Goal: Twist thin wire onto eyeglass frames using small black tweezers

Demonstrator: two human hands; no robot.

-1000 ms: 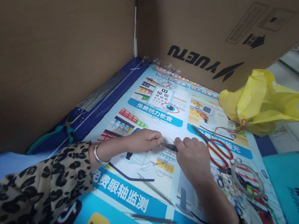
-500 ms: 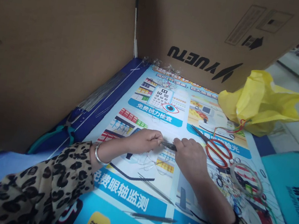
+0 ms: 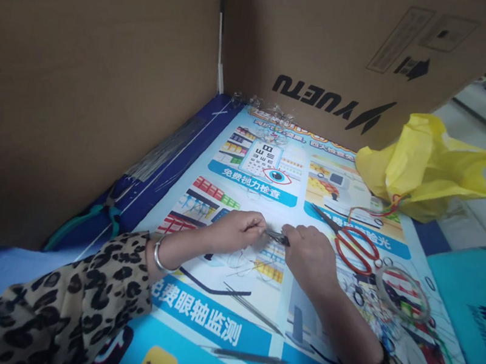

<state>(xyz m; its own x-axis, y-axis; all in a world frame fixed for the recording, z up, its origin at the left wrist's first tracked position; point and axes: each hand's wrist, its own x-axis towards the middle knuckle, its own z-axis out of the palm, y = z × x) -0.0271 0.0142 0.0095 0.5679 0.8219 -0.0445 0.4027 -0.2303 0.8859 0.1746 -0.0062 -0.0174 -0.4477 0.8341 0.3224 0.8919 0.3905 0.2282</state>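
My right hand (image 3: 311,257) is closed around a pair of dark pliers (image 3: 278,237), whose narrow jaws point left; the handles are hidden in the palm. Close to the jaw tips, my left hand (image 3: 242,231) pinches a thin wire, mostly hidden by the fingers. Fine bent wire (image 3: 253,263) shows faintly below the two hands, over the printed poster (image 3: 215,300). Thin straight rods (image 3: 253,308) lie slanted on the poster, and a small dark bundle of rods (image 3: 250,356) lies nearer to me.
Orange-handled scissors (image 3: 356,249), a roll of clear tape (image 3: 403,293) and tangled threads sit at the right. Farther out are a yellow bag (image 3: 420,167) and a teal pouch (image 3: 472,304). Teal-handled pliers (image 3: 86,222) lie left, beside tall cardboard walls (image 3: 77,88).
The pliers have tilted slightly and their jaws look a little more parted near my left fingers. Both hands stay almost in place.
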